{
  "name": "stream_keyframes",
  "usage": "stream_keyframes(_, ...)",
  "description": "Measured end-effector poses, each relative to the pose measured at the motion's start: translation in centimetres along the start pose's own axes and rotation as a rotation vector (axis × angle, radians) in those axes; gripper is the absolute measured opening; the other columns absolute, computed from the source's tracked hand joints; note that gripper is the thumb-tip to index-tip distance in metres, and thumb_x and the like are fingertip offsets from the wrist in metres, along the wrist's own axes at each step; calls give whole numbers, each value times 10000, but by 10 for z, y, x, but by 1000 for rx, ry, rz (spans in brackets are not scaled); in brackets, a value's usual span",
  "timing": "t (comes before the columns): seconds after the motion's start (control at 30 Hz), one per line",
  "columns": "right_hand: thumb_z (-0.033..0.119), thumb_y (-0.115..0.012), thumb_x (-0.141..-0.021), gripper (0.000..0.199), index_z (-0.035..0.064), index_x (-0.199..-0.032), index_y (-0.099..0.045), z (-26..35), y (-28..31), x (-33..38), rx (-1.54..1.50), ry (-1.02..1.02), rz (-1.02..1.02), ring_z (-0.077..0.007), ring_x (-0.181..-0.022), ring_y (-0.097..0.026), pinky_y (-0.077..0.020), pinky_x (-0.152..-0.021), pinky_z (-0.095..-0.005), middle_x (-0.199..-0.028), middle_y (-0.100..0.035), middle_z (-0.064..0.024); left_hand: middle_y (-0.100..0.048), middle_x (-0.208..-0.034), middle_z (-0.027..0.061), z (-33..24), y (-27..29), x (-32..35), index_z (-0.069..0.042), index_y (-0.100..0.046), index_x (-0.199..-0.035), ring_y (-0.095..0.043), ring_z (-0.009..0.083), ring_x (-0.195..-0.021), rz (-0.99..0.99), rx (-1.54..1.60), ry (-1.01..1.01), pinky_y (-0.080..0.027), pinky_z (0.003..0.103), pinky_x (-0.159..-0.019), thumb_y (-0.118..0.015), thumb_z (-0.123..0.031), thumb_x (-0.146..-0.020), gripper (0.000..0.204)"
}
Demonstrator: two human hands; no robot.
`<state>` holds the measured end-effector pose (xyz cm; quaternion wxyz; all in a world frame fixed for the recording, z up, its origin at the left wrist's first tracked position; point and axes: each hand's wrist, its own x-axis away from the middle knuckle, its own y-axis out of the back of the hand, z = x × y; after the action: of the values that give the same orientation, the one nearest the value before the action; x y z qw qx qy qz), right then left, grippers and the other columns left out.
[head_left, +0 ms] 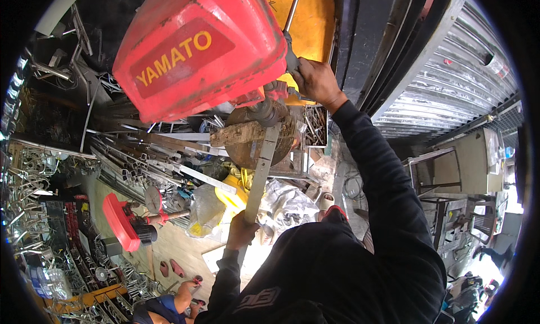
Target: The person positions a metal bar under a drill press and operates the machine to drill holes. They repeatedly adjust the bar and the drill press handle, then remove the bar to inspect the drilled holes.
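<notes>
A drill press with a big red housing [197, 59] fills the upper middle. My right hand [318, 85] is closed at its feed handle [290, 52], on the right side of the housing; the fingers are partly hidden. Lower down, my left hand [242, 232] grips the near end of a long flat metal bar [262, 180]. The bar's far end lies under the drill chuck [263, 111], on or just over a wooden board [233, 135] on the round drill table [288, 141]. Whether the bit touches the bar cannot be made out.
Metal tubes and bars [152, 158] are piled left of the drill table. Below it lie yellow and clear plastic bags [230, 197]. A smaller red machine [121, 222] stands on the floor at left. Another person's arm [184, 296] shows at lower left. Corrugated metal [444, 70] lines the right.
</notes>
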<state>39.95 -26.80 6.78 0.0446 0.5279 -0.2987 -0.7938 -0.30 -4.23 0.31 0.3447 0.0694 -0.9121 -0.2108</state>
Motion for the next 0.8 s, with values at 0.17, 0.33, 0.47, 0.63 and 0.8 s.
stream_keyframes(0.17, 270, -661, -1006, 268, 52, -917, -533, 14, 8, 1, -74, -102, 70, -424, -678, -643, -509, -608, -505, -724, -620, -189, -619, -672, 54, 0, 10, 5, 1, -610, -1067, -582, 134, -467, -3, 46, -34, -499, 316, -394, -718, -84, -848, 259)
stream_keyframes(0.33, 303, -595, -1053, 281, 47, -955, -535, 33, 25, 2, -131, -198, 122, -466, -713, -635, -489, -629, -552, -750, -622, -240, -622, -670, 46, -4, 17, 13, -1, -632, -1188, -582, 130, -475, -4, 32, -76, -496, 318, -409, -713, -91, -856, 354)
stream_keyframes(0.47, 310, -563, -1068, 291, 34, -977, -540, 48, 38, 2, -126, -255, 174, -503, -732, -615, -462, -634, -581, -738, -608, -273, -585, -644, 10, -11, 21, 24, -30, -657, -1215, -556, 99, -491, 1, 51, -120, -459, 289, -432, -726, -81, -870, 356)
stream_keyframes(0.63, 299, -550, -1074, 306, 18, -955, -561, 67, 58, 0, -102, -266, 207, -519, -739, -608, -453, -641, -590, -719, -601, -294, -575, -643, -1, -20, 30, 32, -28, -661, -1184, -532, 81, -481, 47, 65, -97, -441, 276, -425, -811, -204, -906, 362)
stream_keyframes(0.8, 294, -540, -1081, 355, -11, -908, -596, 84, 81, -7, -121, -283, 264, -517, -747, -605, -466, -651, -577, -742, -611, -301, -570, -646, 6, -20, 38, 30, -18, -644, -1162, -510, 102, -473, 84, -3, -127, -438, 295, -444, -805, -321, -929, 415)
